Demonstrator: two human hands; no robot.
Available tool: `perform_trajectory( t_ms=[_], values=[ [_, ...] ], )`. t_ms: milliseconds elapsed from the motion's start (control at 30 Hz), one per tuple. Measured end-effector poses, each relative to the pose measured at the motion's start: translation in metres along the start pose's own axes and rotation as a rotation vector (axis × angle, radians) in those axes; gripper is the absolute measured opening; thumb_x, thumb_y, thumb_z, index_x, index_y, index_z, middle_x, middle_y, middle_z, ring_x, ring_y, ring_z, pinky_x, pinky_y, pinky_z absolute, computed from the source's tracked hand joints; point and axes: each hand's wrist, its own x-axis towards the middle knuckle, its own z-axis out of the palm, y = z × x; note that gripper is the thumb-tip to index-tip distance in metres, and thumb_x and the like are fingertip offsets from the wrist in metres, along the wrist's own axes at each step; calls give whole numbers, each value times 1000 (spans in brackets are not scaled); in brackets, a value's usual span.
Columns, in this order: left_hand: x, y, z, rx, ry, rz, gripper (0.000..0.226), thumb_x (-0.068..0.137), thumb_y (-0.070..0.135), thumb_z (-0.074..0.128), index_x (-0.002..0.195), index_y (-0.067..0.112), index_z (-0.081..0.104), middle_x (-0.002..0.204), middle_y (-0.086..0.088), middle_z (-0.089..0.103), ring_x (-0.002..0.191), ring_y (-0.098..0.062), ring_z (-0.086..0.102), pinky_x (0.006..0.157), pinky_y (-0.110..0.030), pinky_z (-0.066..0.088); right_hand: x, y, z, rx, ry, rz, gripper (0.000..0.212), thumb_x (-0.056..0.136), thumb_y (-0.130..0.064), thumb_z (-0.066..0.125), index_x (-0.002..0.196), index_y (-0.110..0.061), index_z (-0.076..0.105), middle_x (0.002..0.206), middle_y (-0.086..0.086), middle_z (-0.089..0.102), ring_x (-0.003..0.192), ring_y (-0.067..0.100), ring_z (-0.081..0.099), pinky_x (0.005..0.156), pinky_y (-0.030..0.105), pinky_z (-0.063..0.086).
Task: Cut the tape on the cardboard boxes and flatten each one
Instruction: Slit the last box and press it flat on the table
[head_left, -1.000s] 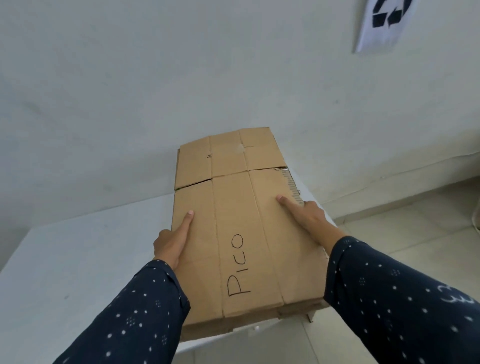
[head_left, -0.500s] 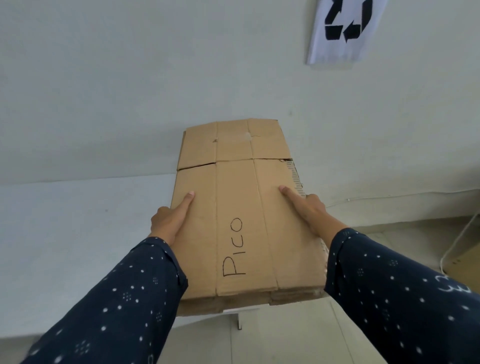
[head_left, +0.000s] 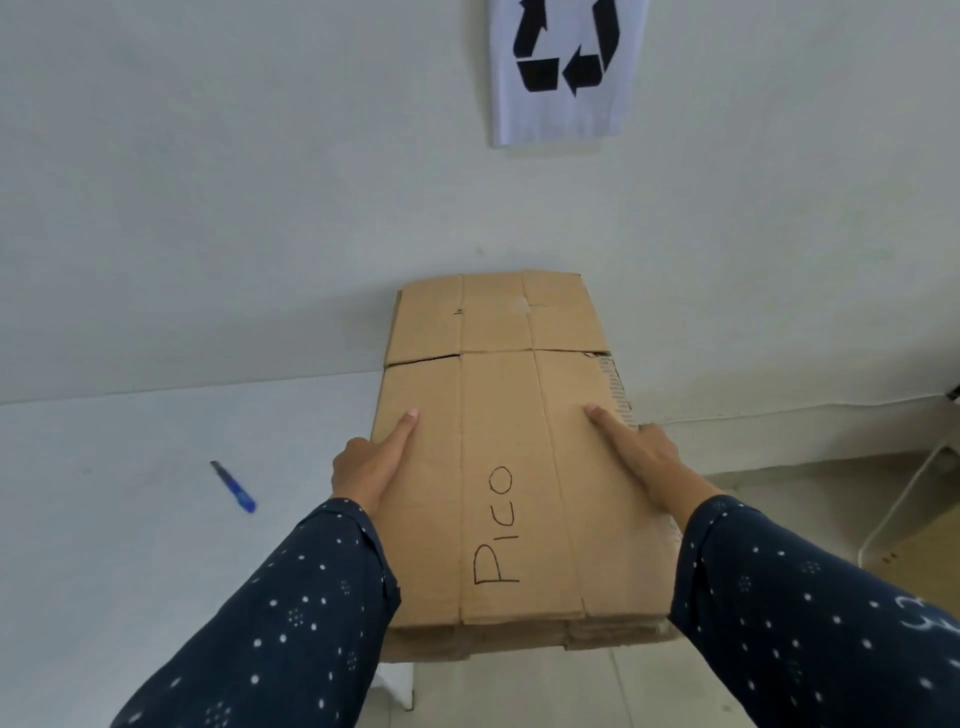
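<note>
fingers (head_left: 402, 431) curled round both side edges of flattened box (head_left: 498, 395) | forefingers (head_left: 608, 423) straight on top

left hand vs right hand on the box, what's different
The left hand holds the flattened box by its clean left edge; the right hand holds its ragged right edge. The left hand's top digit slants rightward, the right hand's leftward. Both lay one straight digit on top.

Recycling sign (head_left: 566, 67) cut by top edge; cardboard (head_left: 498, 415) hides right end of table (head_left: 156, 519)

Left hand (head_left: 365, 466), right hand (head_left: 645, 457), forefingers outstretched
</note>
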Motion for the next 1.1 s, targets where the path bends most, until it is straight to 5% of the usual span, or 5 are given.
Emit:
perform_trajectory(
  t_ms=[267, 467, 600, 767, 1100],
  values=[
    [-22, 13, 117, -27, 31, -68, 115, 68, 91, 55, 143, 5, 44, 135, -12, 54, 120, -33, 54, 102, -43, 46, 73, 29, -90, -48, -50, -33, 93, 70, -80, 62, 128, -8, 55, 115, 8, 59, 100, 28, 57, 85, 37, 48],
    [-12, -27, 180, 4, 76, -100, 80, 73, 87, 54, 93, 9, 54, 99, -4, 58, 91, -24, 57, 89, -39, 50, 116, 87, -90, -42, -76, -17, 90, 72, -78, 63, 131, -10, 55, 113, 7, 59, 101, 29, 57, 86, 38, 49],
    [4, -77, 210, 16, 103, -103, 75, 71, 87, 57, 90, 15, 59, 98, -4, 62, 88, -24, 59, 89, -41, 53, 139, 144, -63, -38, -89, -22, 83, 76, -73, 63, 130, -11, 58, 108, 4, 59, 100, 27, 57, 90, 39, 51],
    [35, -162, 252, 77, 102, -146, 103, 62, 94, 53, 118, 8, 61, 115, -7, 62, 104, -31, 60, 95, -45, 51, 170, 234, -18, -42, -104, 15, 79, 76, -73, 63, 128, -14, 59, 110, 4, 61, 99, 26, 58, 90, 38, 50],
    [122, -363, 374, 72, 77, -179, 72, 73, 83, 60, 83, 12, 63, 88, -3, 65, 80, -21, 61, 74, -34, 52, 262, 440, 81, -65, -91, 100, 79, 76, -73, 63, 127, -12, 60, 104, 4, 60, 96, 27, 58, 84, 36, 50]
  ],
)
